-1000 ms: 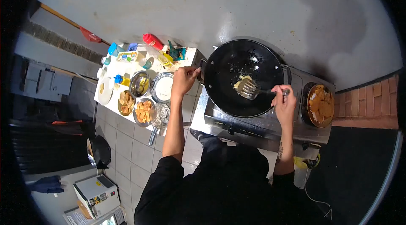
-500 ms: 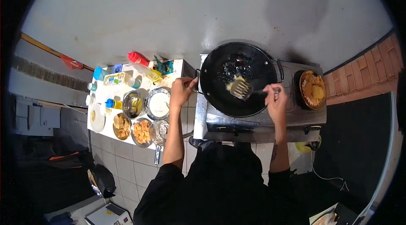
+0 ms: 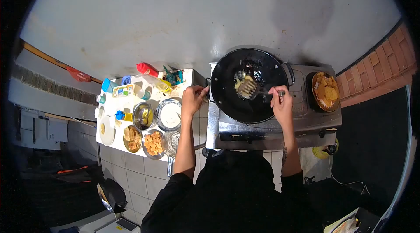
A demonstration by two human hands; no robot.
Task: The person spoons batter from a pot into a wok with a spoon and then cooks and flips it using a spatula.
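Note:
A wide black wok (image 3: 262, 107) sits on the metal stove (image 3: 293, 125). My left hand (image 3: 192, 99) is closed on the wok's left handle. My right hand (image 3: 281, 101) grips a slotted spatula (image 3: 248, 88), its head down inside the wok against a small pale yellow lump of food (image 3: 240, 85). Shiny liquid and dark specks lie on the wok bottom around the lump. The spatula's handle end is mostly hidden in my right fist.
Right of the wok stands a dark bowl of orange-brown food (image 3: 326, 90). At left, a white table (image 3: 114, 139) carries bottles, a bowl of white liquid (image 3: 169, 115), a bowl of orange chunks (image 3: 153, 144) and a glass pan (image 3: 170, 142). A grey wall (image 3: 197, 14) rises behind.
The whole view has shifted slightly, with things sitting a little lower and farther right. The spatula head remains at the yellow lump, and both hands keep their grips.

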